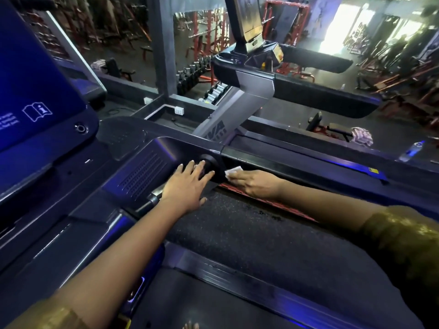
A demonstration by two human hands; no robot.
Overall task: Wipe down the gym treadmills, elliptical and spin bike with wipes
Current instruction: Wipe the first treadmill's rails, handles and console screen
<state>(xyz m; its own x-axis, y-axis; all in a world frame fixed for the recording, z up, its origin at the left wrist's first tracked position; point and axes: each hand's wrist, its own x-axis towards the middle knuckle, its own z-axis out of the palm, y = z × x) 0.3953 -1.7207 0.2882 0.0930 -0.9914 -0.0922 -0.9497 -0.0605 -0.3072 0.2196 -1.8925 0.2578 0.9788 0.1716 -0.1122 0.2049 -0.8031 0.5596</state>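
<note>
The left hand lies flat, fingers spread, on the treadmill beside a round knob. The right hand presses a white wipe onto the side handrail with extended fingers.

Belt on the near side of the right hand: matt black, rough, grainy. Rail under the right hand: smooth, glossy black plastic. Wipe under its fingertips: thin, white, matt. Vented panel left of the left hand: satin, perforated plastic
</note>
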